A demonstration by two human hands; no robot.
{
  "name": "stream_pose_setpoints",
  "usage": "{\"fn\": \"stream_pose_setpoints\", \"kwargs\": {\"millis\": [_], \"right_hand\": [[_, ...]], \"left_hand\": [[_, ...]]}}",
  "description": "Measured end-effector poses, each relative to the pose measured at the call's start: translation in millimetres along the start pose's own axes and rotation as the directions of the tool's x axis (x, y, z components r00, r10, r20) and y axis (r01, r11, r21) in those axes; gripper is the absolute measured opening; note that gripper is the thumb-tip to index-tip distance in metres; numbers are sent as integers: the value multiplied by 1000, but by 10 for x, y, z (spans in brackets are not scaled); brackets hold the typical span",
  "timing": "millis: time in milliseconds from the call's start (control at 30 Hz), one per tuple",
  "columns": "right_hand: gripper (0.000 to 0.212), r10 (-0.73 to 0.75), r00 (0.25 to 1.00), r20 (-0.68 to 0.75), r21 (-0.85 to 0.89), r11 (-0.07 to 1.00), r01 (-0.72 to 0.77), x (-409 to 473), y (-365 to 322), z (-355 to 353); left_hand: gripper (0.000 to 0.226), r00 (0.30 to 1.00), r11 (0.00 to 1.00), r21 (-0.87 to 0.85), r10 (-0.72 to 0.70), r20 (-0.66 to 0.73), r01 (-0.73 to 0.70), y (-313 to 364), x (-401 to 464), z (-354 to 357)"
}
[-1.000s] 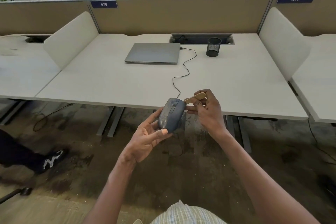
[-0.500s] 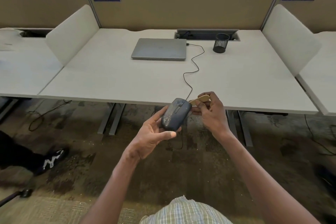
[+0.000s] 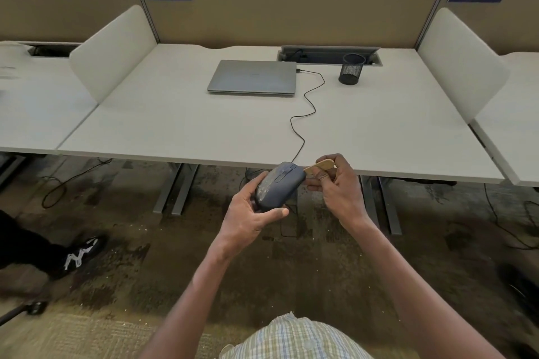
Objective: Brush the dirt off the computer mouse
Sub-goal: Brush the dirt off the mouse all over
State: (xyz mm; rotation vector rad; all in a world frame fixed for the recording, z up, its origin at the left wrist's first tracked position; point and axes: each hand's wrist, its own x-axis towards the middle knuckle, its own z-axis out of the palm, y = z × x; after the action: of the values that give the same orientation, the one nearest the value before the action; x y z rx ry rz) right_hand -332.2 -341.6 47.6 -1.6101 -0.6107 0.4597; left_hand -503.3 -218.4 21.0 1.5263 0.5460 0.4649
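A dark blue-grey computer mouse [image 3: 280,183] with pale dirt on its near left side is held in the air just in front of the desk edge. My left hand [image 3: 250,214] grips it from below and the left, thumb across its near end. My right hand [image 3: 338,183] pinches a small wooden-handled brush [image 3: 322,165] right beside the mouse's far right end. The bristles are hidden behind the mouse and fingers. A thin black cable [image 3: 306,114] runs from the mouse over the desk to a closed grey laptop [image 3: 252,76].
The white desk [image 3: 175,125] has side dividers and a back panel. A black mesh pen cup [image 3: 351,68] stands beside a cable hatch at the back. Another person's shoe [image 3: 78,255] is on the carpet at left. Cables lie under the desks.
Both hands with the mouse and brush have stayed close together at the desk edge. The mouse has tilted a little more to the right. The camera view has shifted slightly.
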Motion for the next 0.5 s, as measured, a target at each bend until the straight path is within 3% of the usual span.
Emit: {"fn": "stream_pose_setpoints", "kwargs": {"millis": [333,500], "right_hand": [[11,2,999,45,-88,996,2,17,3,-266],[12,-40,998,53,-103,994,45,-11,3,-322]], "left_hand": [[80,991,998,19,62,-120,-60,41,-92,173],[91,989,999,1,53,-136,-53,35,-120,201]]}}
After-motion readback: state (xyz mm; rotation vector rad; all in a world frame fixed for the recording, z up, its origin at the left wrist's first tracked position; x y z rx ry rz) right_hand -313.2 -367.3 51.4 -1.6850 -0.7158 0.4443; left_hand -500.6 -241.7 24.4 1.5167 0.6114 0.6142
